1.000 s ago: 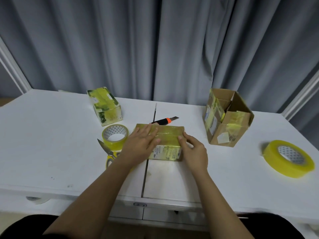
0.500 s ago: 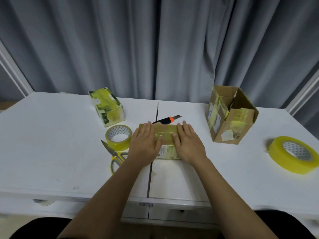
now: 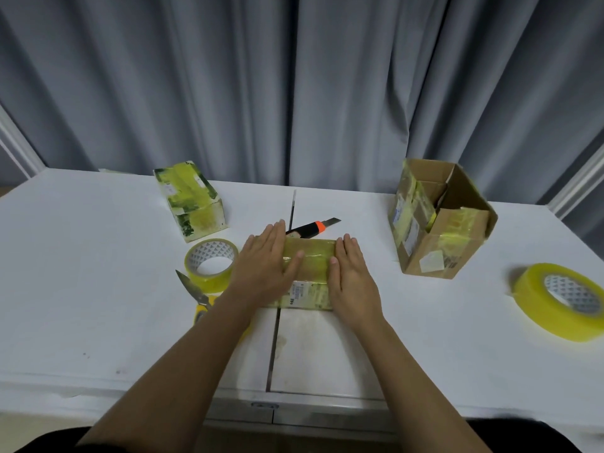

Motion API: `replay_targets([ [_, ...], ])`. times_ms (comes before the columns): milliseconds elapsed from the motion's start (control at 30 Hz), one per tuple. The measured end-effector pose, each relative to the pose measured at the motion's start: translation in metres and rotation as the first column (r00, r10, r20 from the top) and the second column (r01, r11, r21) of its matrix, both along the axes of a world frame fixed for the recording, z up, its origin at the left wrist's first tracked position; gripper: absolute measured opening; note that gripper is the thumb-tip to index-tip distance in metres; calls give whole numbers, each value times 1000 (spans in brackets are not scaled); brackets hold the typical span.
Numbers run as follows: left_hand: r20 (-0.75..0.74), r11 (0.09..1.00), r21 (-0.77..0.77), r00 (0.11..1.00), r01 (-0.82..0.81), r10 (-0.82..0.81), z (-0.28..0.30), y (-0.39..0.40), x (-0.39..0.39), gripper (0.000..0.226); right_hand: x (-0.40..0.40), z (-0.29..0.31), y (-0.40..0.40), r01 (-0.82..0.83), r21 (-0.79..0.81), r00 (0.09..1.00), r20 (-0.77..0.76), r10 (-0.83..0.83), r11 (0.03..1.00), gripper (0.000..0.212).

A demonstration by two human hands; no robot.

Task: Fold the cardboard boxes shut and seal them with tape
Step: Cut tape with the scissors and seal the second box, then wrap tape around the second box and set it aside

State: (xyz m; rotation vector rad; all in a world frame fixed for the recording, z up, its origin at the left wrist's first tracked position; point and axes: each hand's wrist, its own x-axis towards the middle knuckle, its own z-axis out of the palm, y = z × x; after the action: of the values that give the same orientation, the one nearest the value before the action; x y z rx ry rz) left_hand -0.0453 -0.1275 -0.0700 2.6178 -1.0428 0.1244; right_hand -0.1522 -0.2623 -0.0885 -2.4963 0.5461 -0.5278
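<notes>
A small cardboard box (image 3: 310,266) covered in yellow tape lies at the table's middle. My left hand (image 3: 264,266) presses flat on its left part, fingers straight. My right hand (image 3: 351,276) lies flat on its right part, fingers straight too. A brown cardboard box (image 3: 438,223) stands at the right with its top flaps open. A taped green and white box (image 3: 189,199) sits at the back left. One yellow tape roll (image 3: 210,264) lies just left of my left hand, a larger tape roll (image 3: 562,300) at the far right.
Yellow-handled scissors (image 3: 196,295) lie partly under my left forearm. A black and orange utility knife (image 3: 310,227) rests just behind the small box. The white table (image 3: 81,289) has a seam down its middle. Grey curtains hang behind.
My right hand left the box's right side and came to lie flat on its top. Both hands then slid apart a little across the taped top.
</notes>
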Motion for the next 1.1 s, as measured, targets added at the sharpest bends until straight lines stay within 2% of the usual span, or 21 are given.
replay_targets([
  [133, -15, 1000, 14, 1000, -8, 8, 1, -2, 1, 58, -1, -1, 2, -3, 294, 992, 121, -34, 956, 50],
  [200, -57, 1000, 18, 998, 8, -7, 2, -2, 3, 55, 1, -2, 3, -2, 389, 984, 163, -67, 921, 49],
  [300, -113, 1000, 18, 994, 11, -9, 3, -2, 7, 53, 4, -2, 4, 48, 315, 994, 81, -77, 948, 50],
  [467, -64, 997, 79, 998, -18, 23, 2, -5, 4, 53, 2, 5, 14, 226, 249, 974, -86, -211, 942, 56],
  [567, -89, 998, 55, 996, -22, 27, 4, -6, 5, 53, 0, 14, 11, 221, 186, 969, -150, -194, 957, 55],
  [700, -213, 989, -145, 977, -43, 11, 10, -4, 0, 46, 5, 26, 6, 218, 176, 958, -227, -175, 960, 57],
  [833, -448, 907, -405, 890, -112, -91, 26, 8, -3, 39, 2, 40, 3, 225, 34, 927, -313, -204, 974, 59],
  [933, -430, 854, -495, 899, -161, -80, 38, 24, -7, 43, -6, 53, 4, 167, -159, 964, -178, -195, 973, 59],
  [1033, -411, 781, -571, 912, -253, -5, 42, 52, -8, 44, -12, 64, 24, 10, -203, 998, 67, 4, 979, 47],
  [1100, -395, 779, -553, 916, -294, 65, 38, 78, -5, 43, -19, 66, 45, -86, -240, 980, 155, 125, 967, 37],
])
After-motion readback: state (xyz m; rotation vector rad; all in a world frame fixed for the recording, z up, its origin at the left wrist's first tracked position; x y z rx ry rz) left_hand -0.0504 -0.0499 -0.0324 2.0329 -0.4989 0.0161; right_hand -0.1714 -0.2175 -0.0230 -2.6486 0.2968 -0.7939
